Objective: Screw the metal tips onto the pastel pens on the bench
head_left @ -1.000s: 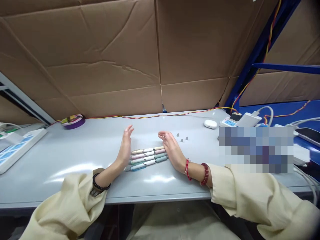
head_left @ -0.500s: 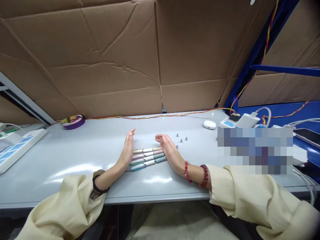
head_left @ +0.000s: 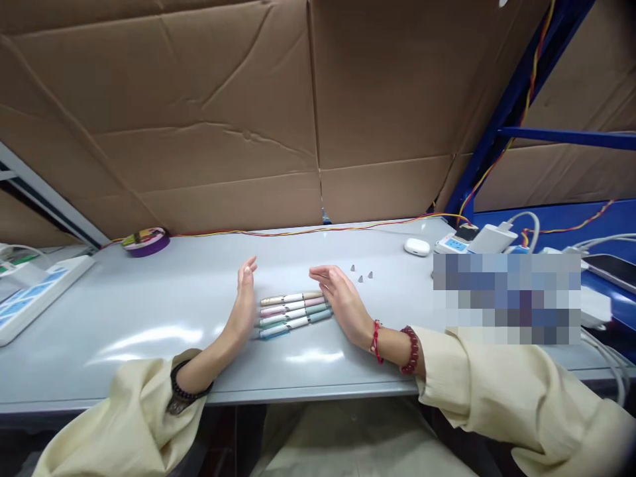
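Observation:
Several pens (head_left: 293,313) with white middles and beige, pink, green and blue parts lie side by side on the grey table (head_left: 199,305). My left hand (head_left: 242,305) stands on edge by their left ends, fingers stretched out, a small gap between palm and pens. At their other ends my right hand (head_left: 342,305) is held with fingers extended, its palm side against or very near the pen ends, which it partly hides. Neither hand grips anything. Just beyond my right hand are small grey cone-shaped pieces (head_left: 360,279).
A white earphone case (head_left: 417,247) lies at the back right, near a power strip (head_left: 451,244) with chargers and cables. A purple tape roll (head_left: 146,243) is at the back left. Another power strip (head_left: 44,295) lies along the left side. Cardboard (head_left: 223,119) walls the back.
My left hand has moved left, away from the pen ends, uncovering more of them. My right hand has shifted slightly right and now hides one of the small grey pieces.

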Available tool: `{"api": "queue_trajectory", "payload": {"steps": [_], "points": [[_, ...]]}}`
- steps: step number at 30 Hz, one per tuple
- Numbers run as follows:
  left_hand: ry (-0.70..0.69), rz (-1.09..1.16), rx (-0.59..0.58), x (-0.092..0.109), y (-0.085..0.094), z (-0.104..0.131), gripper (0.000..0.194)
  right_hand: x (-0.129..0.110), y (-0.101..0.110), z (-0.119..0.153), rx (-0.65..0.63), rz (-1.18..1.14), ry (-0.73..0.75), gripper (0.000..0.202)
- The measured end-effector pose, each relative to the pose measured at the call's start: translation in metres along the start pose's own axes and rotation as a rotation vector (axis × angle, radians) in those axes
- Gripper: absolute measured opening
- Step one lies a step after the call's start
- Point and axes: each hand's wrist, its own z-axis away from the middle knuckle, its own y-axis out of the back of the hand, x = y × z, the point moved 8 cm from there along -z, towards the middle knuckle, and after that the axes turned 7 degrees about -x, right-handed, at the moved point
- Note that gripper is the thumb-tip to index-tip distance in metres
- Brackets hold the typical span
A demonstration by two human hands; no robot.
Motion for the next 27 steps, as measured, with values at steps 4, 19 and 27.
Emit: {"api": "queue_trajectory", "payload": {"steps": [4, 19, 27], "points": [[0.069, 0.018, -0.048, -0.002, -0.008, 0.008, 0.058, 0.006, -0.008, 0.001, -0.046, -0.003, -0.041, 0.031], [-0.183, -0.252, -0.235, 0.029, -0.019, 0.02, 0.045, -0.041, -0.005, 0.001, -0.175, 0.408, 0.258, 0.025], [-0.645, -0.809, -0.414, 0.061, -0.049, 0.057, 0.011, -0.054, 0.04, 0.005, -0.291, 1.451, 0.345, 0.013]]}}
